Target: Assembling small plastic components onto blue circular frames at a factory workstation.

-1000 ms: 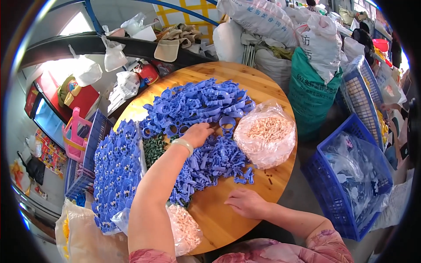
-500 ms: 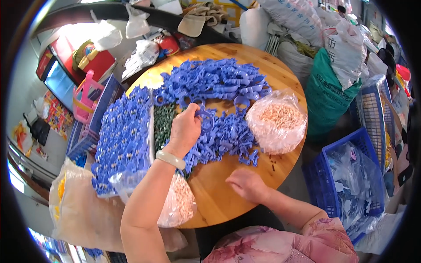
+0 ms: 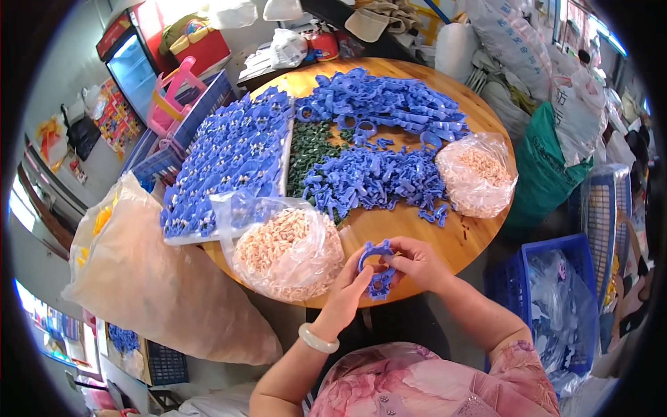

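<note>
At the near edge of the round table I hold a blue plastic ring-shaped part (image 3: 380,286) with small knobs on its rim. My left hand (image 3: 345,290), with a pale bangle at the wrist, grips its left side. The bent fingers of my right hand (image 3: 415,263) are closed on its right side; whether they also pinch a smaller piece is hidden. Beyond my hands lies a pile of small blue plastic pieces (image 3: 375,177). Behind that is a heap of larger blue ring parts (image 3: 389,104). A clear bag of small peach-coloured pieces (image 3: 278,243) sits next to my left hand.
A white-edged tray of blue parts (image 3: 233,153) covers the table's left side, beside dark green pieces (image 3: 309,149). Another bag of peach pieces (image 3: 479,170) rests at the right edge. A blue crate (image 3: 507,278) stands right; a large filled sack (image 3: 167,278) leans left.
My left hand has come back from the blue heap to the near table edge, bringing a ring part. My right hand has met it there and closed on the part. The view has shifted.
</note>
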Available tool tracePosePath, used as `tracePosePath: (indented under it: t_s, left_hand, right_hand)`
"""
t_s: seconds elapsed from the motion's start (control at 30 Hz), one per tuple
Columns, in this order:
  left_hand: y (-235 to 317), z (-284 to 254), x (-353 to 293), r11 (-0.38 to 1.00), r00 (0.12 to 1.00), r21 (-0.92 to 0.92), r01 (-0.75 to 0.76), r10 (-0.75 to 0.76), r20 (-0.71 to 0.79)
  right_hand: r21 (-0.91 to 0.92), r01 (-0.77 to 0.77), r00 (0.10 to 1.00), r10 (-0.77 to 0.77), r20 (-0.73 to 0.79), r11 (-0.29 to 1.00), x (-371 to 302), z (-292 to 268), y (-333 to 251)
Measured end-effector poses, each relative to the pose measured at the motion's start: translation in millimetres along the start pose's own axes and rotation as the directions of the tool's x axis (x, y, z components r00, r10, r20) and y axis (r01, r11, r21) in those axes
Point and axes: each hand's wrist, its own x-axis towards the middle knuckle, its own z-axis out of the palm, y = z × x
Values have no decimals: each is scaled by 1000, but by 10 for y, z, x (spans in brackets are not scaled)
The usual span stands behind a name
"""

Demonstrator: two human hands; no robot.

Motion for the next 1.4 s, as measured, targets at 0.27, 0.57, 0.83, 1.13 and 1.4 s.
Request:
tracePosePath:
  t_s: [0.27,0.57,0.83,1.13,1.4]
  left_hand:
    - [-80,-240,-285,963,983,-248,106,-139,-121]
    - [-79,-256,-186,941,983,-314,126,-160,-87]
    - [-12,-297,-125,914,980,-377,149,-188,-70]
    - [-31,-284,-249,926,979,-341,165,-195,-55]
    - [-12,-236,-327,911,979,-376,169,-199,-43]
  right_hand:
    - [-745,612,746,-508,431,267,1004,166,6]
    - [-664,724,581,-355,733,-185,1864,264,-109]
    - [-650,729,567,-343,749,-214,1439,-90,-234]
    - [-673,671,597,-312,739,-312,1007,-306,-229]
    - [-727,680,627,-435,646,-100,920,-41,-141]
